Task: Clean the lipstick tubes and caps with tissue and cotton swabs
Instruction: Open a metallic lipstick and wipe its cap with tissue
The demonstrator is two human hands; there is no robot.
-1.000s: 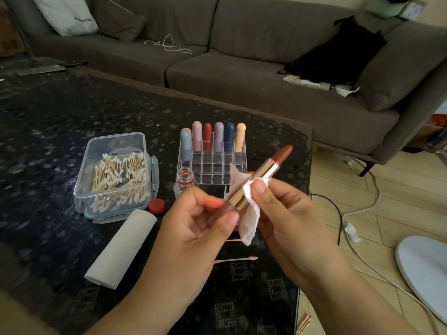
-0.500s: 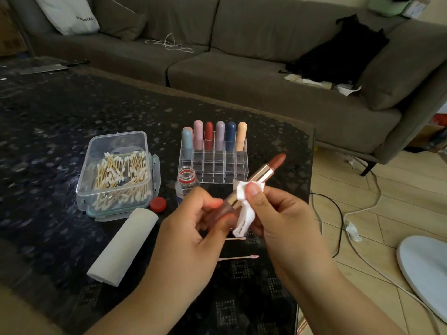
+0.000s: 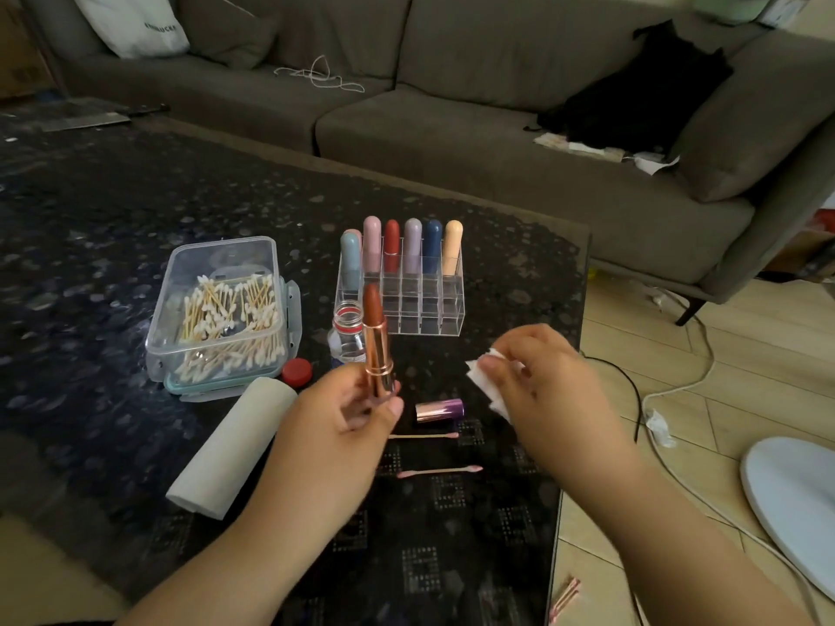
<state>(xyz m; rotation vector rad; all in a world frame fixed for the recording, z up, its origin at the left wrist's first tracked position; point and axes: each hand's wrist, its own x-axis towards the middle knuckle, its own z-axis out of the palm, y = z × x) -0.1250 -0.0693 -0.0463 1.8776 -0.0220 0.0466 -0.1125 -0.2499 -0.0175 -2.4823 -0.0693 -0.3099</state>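
While the dark patterned table [image 3: 135, 210] fills most of the view, a clear lidded box of cotton swabs [image 3: 221, 314] sits on its left part, with a white tissue roll [image 3: 230, 449] lying just in front of it. Behind the hands stands a clear organizer [image 3: 406, 286] holding a back row of capped lipsticks [image 3: 411, 246] in several colours (seven can be made out). The left hand [image 3: 343, 417] grips the base of a rose-gold lipstick tube [image 3: 377, 354] between thumb and fingers, upright, its reddish-brown bullet extended above the hand. The right hand [image 3: 537, 381] — apart from the tube, off to its right — pinches a crumpled piece of white tissue [image 3: 485, 377]. Between the two hands, on the table, lies a purple-and-rose cap [image 3: 439, 409]; just nearer are two used swabs [image 3: 438, 471]. A small open bottle [image 3: 347, 332] stands behind the tube, its red lid [image 3: 297, 371] beside the box.
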